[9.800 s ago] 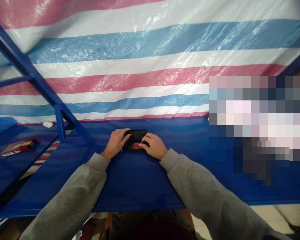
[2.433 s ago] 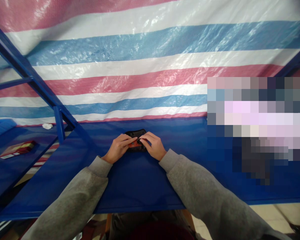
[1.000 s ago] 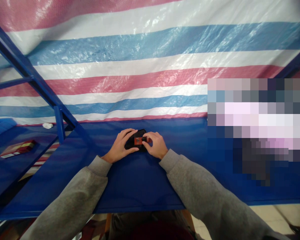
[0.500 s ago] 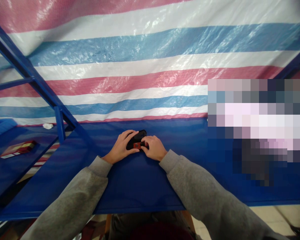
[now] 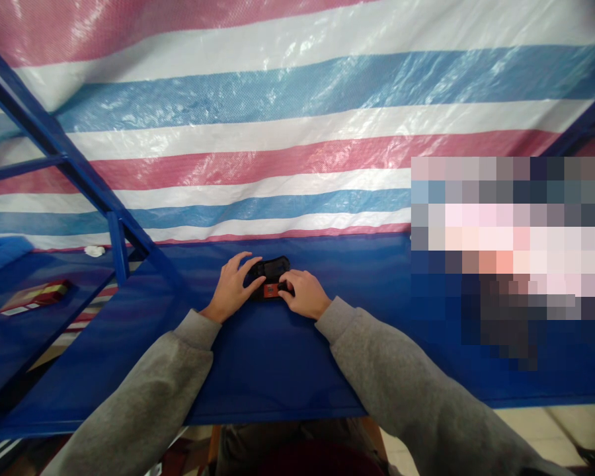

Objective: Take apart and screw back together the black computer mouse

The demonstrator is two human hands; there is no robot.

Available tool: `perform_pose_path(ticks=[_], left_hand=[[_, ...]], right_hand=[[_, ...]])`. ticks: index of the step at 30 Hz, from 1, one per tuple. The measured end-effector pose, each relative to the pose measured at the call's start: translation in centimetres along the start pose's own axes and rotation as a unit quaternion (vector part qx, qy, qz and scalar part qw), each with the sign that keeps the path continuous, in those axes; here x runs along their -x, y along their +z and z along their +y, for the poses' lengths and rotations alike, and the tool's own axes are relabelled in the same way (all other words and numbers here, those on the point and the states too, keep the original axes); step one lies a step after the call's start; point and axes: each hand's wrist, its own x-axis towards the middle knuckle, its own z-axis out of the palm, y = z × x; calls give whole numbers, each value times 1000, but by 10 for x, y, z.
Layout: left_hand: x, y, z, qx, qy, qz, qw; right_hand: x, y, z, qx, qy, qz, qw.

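A small black case point(image 5: 276, 266) lies on the blue table with its lid raised at the back. In its front part is an orange-red piece point(image 5: 270, 290) with dark markings too small to read. My left hand point(image 5: 233, 285) is at the case's left side, fingers spread; its thumb reaches the case's edge, and I cannot tell if it touches. At the right end, my right hand point(image 5: 305, 293) is closed, thumb and fingers pinching a small black object point(image 5: 283, 286) over the orange-red piece. The fingers partly hide that object, so its kind is unclear.
The blue table point(image 5: 277, 370) runs left to right, its front edge near my lap. Blue frame bars point(image 5: 92, 188) slant at the left. Beyond them are a red box point(image 5: 37, 296) and a blue tray point(image 5: 2, 254). Striped sheeting point(image 5: 258, 145) hangs behind; a pixelated patch covers the right.
My left hand has drawn back to the left and spread its fingers, uncovering more of the black case. My right hand stays nearly where it was.
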Motion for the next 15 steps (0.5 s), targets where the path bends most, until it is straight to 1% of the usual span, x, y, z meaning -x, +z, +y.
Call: perform_pose_path(ticks=[3, 7, 11, 15], left_hand=[[1, 4, -5, 1, -1, -22, 1000], [0, 6, -6, 18, 12, -40, 999], [-1, 6, -5, 39, 21, -39, 998], [-2, 6, -4, 70, 9, -30, 997]], right_hand=[[0, 0, 0, -2, -2, -1, 1000], [0, 1, 0, -7, -1, -1, 1000], [0, 1, 1, -6, -2, 3, 1000], [0, 3, 2, -8, -6, 1, 1000]])
